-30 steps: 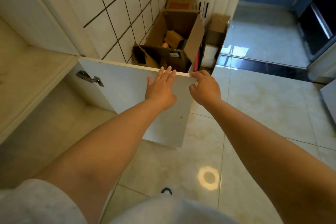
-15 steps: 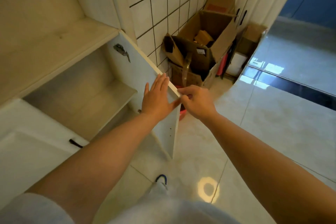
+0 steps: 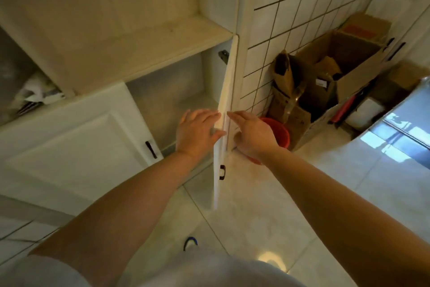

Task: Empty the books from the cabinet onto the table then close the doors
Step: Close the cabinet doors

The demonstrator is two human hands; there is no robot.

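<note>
right door [image 3: 224,109] now edge-on, further toward the cabinet [image 3: 162,37]

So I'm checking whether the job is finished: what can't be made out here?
- Table and books: not in the head view.
- Open compartment: its floor hidden by the left hand and door.
- Papers at the left edge: blurred.
- Red bucket: partly behind the right hand.

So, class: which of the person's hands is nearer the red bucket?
Right. The right hand overlaps the red bucket in view; the left hand is beyond the door edge.
</note>
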